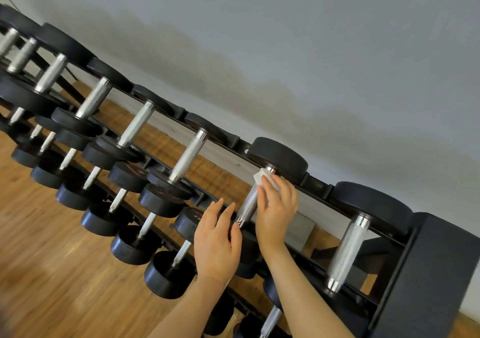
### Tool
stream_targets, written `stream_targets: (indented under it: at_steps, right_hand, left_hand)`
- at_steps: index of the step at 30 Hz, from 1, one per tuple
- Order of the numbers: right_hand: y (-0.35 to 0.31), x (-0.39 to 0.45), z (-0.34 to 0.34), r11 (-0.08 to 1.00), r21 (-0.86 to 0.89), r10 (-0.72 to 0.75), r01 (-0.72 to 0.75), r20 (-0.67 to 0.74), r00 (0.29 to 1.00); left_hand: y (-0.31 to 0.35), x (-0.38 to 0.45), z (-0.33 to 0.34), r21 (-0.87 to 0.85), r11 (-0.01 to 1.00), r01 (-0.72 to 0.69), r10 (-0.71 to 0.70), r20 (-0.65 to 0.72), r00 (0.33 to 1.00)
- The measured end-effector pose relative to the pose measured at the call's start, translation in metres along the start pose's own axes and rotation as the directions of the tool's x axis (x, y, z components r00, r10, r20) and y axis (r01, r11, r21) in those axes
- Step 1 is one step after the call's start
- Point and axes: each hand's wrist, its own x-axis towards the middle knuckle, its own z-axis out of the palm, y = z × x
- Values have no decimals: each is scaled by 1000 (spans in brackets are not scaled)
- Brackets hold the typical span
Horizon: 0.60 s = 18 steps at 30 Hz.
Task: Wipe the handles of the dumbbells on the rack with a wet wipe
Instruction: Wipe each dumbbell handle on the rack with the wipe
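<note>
White wet wipe (262, 178) is bunched up at the far end of one knurled steel handle (248, 202) on the top tier of the rack (426, 272), right where the bar runs into its black rubber head (279, 157). The person's right hand (276, 211) has the wipe pressed onto the bar, fingers curled over the top of it, thumb down along the near side, so it's gripping wipe and handle together. The left hand (217, 241) is just beside it, toward the near end of the same handle, fingers pretty straight and relaxed, laid against the front head of that dumbbell and not holding anything; it hides most of that head, so hard to say how firmly it's pressing. This dumbbell is the second one in from the rack's right end post. The next dumbbell (349, 249) to the right, a bigger one with a fat shiny handle, sits right up against that post. Going left along the top rail there's a whole row of more dumbbells (185, 153) running off toward the far left end, getting blurrier as they go. The lower tier holds smaller dumbbells (135, 244) with thin white-looking handles, lined up along the front edge. Everything sits on a wood floor (52, 272) against a plain grey wall (311, 52). Whole view is tilted quite a bit.
</note>
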Motion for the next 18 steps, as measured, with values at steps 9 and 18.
stream_targets:
  at_steps: [9,18]
  right_hand:
    - [-4,-1,-1,988,144,55,-60,38,998]
    - [-3,7,-1,982,171,75,-79,29,997]
  left_hand:
    - [-2,1,2,-9,1000,-7,7,1,1000]
    - [-3,1,3,-7,1000,-14,14,-9,1000]
